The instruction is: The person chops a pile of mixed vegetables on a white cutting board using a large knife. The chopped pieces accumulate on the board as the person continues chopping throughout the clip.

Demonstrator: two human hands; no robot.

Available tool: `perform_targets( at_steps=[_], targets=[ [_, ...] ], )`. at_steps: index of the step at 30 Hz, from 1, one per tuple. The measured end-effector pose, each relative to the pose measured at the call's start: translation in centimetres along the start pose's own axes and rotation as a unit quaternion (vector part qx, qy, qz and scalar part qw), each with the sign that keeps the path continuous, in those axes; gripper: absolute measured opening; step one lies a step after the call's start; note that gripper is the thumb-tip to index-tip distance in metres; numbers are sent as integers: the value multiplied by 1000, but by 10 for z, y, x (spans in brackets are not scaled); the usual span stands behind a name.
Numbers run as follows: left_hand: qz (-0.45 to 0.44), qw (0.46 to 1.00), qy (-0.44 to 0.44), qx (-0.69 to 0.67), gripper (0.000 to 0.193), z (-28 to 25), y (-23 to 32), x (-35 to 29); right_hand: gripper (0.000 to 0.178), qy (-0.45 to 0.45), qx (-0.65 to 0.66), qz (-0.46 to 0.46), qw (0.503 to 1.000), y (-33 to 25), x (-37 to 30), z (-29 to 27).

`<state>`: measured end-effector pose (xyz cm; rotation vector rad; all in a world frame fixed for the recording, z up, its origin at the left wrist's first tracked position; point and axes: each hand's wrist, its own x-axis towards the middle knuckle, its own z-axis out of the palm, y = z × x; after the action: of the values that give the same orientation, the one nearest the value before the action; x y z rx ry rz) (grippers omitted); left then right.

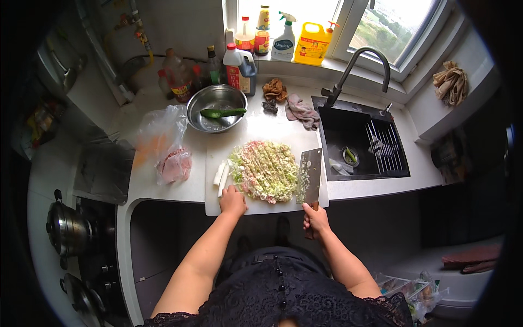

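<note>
My right hand (316, 219) grips the wooden handle of a cleaver (311, 175). Its broad blade lies along the right side of the chopped food, with bits stuck to it. A flat heap of chopped pale green vegetable and pink meat (265, 171) covers the middle of the white cutting board (256, 209). My left hand (233, 201) rests at the board's front left, fingers curled in, beside the heap's lower left edge. Just beyond it lie white stalk pieces (220, 177). No object shows in that hand.
Behind the board, a steel bowl (210, 124) holds a green cucumber (223, 113). Plastic bags (173, 167) lie to the left. A dark sink (343, 136) with a faucet (381, 53) is at right. Bottles (239, 68) line the back; pots (68, 228) stand far left.
</note>
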<state>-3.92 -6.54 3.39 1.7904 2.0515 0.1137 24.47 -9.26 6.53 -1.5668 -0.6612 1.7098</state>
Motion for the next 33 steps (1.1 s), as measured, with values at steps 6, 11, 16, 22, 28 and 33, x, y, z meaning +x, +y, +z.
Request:
perform_targets(
  at_steps=[6, 11, 16, 22, 28, 33],
  targets=[
    [8, 1000, 9, 17, 17, 4, -3, 1, 29, 38, 82, -1, 996, 2, 3, 22],
    [8, 1000, 8, 5, 16, 1, -3, -2, 29, 64, 33, -8, 997, -2, 3, 13],
    [18, 1000, -4, -2, 16, -2, -3, -2, 29, 38, 46, 37, 998, 4, 12, -3],
    [20, 1000, 15, -14, 16, 0, -3, 0, 29, -30, 50, 39, 998, -7, 37, 19],
    [15, 1000, -15, -9, 17, 1, -5, -1, 29, -31, -177, -84, 980, -15, 63, 55],
    [3, 1000, 2, 0, 18, 4, -6, 2, 36, 53, -515, -144, 843, -42, 41, 87]
  ],
)
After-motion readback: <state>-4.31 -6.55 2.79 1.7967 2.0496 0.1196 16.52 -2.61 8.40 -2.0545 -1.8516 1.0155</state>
